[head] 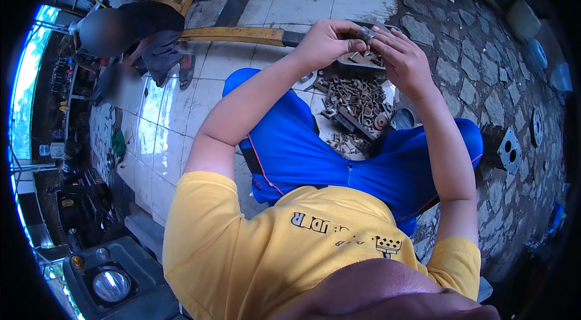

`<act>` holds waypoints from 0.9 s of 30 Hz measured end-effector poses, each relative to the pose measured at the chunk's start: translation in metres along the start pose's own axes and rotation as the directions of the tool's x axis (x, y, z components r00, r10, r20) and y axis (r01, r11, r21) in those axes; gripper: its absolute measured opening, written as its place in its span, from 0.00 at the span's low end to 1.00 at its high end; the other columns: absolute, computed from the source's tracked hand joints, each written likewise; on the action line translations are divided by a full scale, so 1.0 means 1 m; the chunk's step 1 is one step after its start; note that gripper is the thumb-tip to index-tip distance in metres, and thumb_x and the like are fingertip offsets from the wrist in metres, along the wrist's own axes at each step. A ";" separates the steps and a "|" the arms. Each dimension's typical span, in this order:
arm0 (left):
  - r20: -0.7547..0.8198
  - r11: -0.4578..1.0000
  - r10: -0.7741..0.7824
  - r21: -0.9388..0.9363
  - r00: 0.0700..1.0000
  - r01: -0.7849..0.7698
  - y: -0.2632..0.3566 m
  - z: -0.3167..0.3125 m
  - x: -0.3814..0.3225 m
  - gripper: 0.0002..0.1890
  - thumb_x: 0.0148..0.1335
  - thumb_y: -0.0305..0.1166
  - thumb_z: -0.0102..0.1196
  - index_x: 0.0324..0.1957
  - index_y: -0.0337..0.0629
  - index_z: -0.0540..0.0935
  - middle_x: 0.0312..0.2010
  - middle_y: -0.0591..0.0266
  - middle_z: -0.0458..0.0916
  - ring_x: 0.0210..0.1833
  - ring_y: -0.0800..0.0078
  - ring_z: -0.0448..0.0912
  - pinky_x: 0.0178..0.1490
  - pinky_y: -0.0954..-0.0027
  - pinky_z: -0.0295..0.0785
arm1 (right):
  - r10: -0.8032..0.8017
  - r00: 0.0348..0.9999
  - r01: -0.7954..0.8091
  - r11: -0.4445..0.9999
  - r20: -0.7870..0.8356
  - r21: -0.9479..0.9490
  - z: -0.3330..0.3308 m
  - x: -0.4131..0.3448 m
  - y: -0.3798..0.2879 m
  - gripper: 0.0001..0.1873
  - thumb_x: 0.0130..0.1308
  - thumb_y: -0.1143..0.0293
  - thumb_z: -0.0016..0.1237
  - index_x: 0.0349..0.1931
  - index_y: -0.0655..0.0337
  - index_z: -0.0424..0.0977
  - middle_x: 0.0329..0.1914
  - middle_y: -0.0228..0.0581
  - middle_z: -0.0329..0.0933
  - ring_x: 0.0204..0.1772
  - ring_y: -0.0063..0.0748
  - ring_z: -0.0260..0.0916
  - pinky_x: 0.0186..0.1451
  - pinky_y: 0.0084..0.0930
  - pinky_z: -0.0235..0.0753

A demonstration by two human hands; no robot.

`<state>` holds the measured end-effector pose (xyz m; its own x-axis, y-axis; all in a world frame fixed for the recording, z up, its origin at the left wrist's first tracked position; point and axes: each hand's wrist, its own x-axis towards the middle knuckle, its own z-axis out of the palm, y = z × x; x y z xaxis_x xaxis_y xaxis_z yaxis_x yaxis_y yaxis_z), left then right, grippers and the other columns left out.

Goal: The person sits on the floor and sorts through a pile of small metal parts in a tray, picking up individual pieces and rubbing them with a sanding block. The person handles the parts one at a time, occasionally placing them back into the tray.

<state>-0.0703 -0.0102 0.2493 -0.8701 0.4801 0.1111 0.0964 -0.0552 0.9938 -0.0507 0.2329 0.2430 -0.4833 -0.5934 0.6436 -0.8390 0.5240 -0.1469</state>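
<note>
Both my hands are raised in front of me, above a metal tray (358, 65) of small parts. My left hand (333, 43) pinches a small cylindrical metal part (366, 35) between thumb and fingers. The fingers of my right hand (401, 59) lie against the other side of the same part. Below the hands, a pile of rusty bolts, nuts and washers (358, 97) covers part of the tiled floor between my legs. A wire brush (345, 121) lies at the near side of the pile.
An engine block (506, 149) stands beyond my right knee on the stone paving (494, 102). A yellow and black beam (236, 35) crosses the tiles ahead to the left. Another person (154, 34) is at the upper left. A vehicle headlight (111, 284) is at the lower left.
</note>
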 end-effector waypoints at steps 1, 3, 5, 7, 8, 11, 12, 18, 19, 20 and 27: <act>-0.012 1.000 -0.006 0.013 1.000 0.006 0.001 0.000 0.002 0.15 0.65 0.26 0.68 0.51 0.31 0.86 0.41 0.63 0.89 0.43 0.81 0.83 0.50 0.76 0.79 | 0.022 1.000 -0.023 1.000 -0.010 -0.018 0.001 0.000 0.005 0.21 0.61 0.82 0.54 0.55 0.57 0.81 0.61 0.38 0.82 0.68 0.39 0.77 0.73 0.45 0.74; -0.030 1.000 -0.009 0.001 1.000 0.009 0.004 0.000 0.002 0.14 0.65 0.26 0.68 0.51 0.31 0.86 0.41 0.63 0.89 0.43 0.82 0.82 0.50 0.76 0.79 | 0.016 1.000 -0.016 1.000 -0.026 0.007 0.002 0.001 0.004 0.21 0.60 0.82 0.54 0.55 0.57 0.81 0.61 0.38 0.82 0.68 0.39 0.77 0.73 0.45 0.74; -0.040 0.999 -0.003 -0.046 0.999 0.001 0.006 -0.001 0.001 0.13 0.66 0.26 0.68 0.51 0.31 0.86 0.41 0.63 0.89 0.44 0.82 0.82 0.51 0.76 0.79 | -0.041 0.998 0.044 0.995 -0.041 0.089 -0.001 0.001 -0.003 0.22 0.61 0.81 0.54 0.56 0.56 0.81 0.62 0.37 0.82 0.68 0.39 0.77 0.72 0.45 0.74; -0.039 1.000 -0.023 0.012 0.999 0.023 0.003 -0.002 0.003 0.15 0.66 0.31 0.68 0.50 0.32 0.86 0.41 0.65 0.89 0.45 0.80 0.82 0.53 0.74 0.78 | 0.035 0.999 -0.033 0.998 -0.040 0.053 0.003 -0.001 0.006 0.21 0.62 0.80 0.54 0.56 0.55 0.81 0.62 0.35 0.82 0.68 0.38 0.76 0.72 0.45 0.74; -0.038 0.999 -0.032 0.041 0.999 0.034 0.003 -0.003 0.004 0.16 0.66 0.34 0.69 0.50 0.33 0.86 0.41 0.66 0.89 0.45 0.80 0.82 0.54 0.74 0.77 | 0.061 0.997 -0.060 0.998 -0.042 0.027 0.005 -0.002 0.013 0.21 0.62 0.80 0.54 0.56 0.54 0.81 0.62 0.35 0.82 0.69 0.38 0.76 0.72 0.45 0.74; -0.033 1.000 -0.017 -0.016 0.999 0.016 0.011 0.000 -0.002 0.17 0.66 0.34 0.69 0.52 0.32 0.86 0.43 0.65 0.89 0.46 0.79 0.83 0.55 0.73 0.78 | 0.032 0.998 -0.031 0.999 -0.044 0.034 0.005 0.001 0.005 0.22 0.63 0.79 0.53 0.57 0.53 0.81 0.62 0.35 0.82 0.68 0.38 0.76 0.72 0.45 0.75; -0.035 1.000 -0.014 0.007 0.999 0.015 0.010 0.001 -0.001 0.15 0.66 0.31 0.68 0.51 0.32 0.86 0.42 0.65 0.89 0.45 0.80 0.82 0.52 0.74 0.78 | 0.041 0.998 -0.038 0.997 -0.054 0.060 0.007 -0.002 0.005 0.22 0.63 0.79 0.53 0.57 0.53 0.81 0.62 0.35 0.82 0.68 0.38 0.77 0.72 0.45 0.75; -0.014 1.000 -0.026 0.016 1.000 0.026 0.001 -0.002 -0.001 0.13 0.66 0.26 0.67 0.51 0.32 0.86 0.40 0.65 0.89 0.42 0.81 0.82 0.49 0.75 0.78 | -0.011 0.999 0.015 0.997 -0.046 0.079 0.012 -0.005 0.003 0.22 0.62 0.79 0.54 0.58 0.53 0.81 0.62 0.35 0.82 0.66 0.39 0.77 0.71 0.44 0.76; -0.012 0.999 -0.029 0.020 1.000 0.029 0.000 -0.002 -0.001 0.14 0.66 0.29 0.67 0.51 0.32 0.86 0.41 0.64 0.88 0.44 0.80 0.83 0.52 0.75 0.78 | 0.043 0.998 -0.040 0.998 -0.046 0.052 0.017 -0.009 0.009 0.23 0.62 0.79 0.54 0.58 0.53 0.81 0.62 0.35 0.82 0.66 0.39 0.78 0.71 0.44 0.76; -0.010 0.999 -0.032 0.023 0.999 0.033 -0.001 -0.001 0.001 0.15 0.66 0.31 0.68 0.51 0.32 0.86 0.42 0.63 0.88 0.46 0.78 0.83 0.54 0.74 0.78 | 0.096 0.994 -0.095 0.995 -0.047 0.025 0.025 -0.011 0.022 0.23 0.61 0.79 0.55 0.57 0.52 0.81 0.62 0.35 0.82 0.66 0.39 0.78 0.71 0.44 0.76; 0.187 0.670 0.296 0.658 0.937 -0.343 0.020 -0.012 0.003 0.11 0.54 0.28 0.71 0.40 0.43 0.88 0.36 0.67 0.87 0.42 0.72 0.83 0.49 0.66 0.75 | 0.349 0.937 -0.336 0.922 -0.037 0.192 0.036 -0.013 0.034 0.24 0.63 0.78 0.51 0.60 0.50 0.81 0.57 0.41 0.84 0.61 0.41 0.81 0.63 0.35 0.80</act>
<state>-0.0767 -0.0204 0.2696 -0.6965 0.5969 0.3983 0.6810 0.3749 0.6290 -0.0821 0.2366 0.2030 -0.7360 -0.3507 0.5791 -0.6593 0.5653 -0.4957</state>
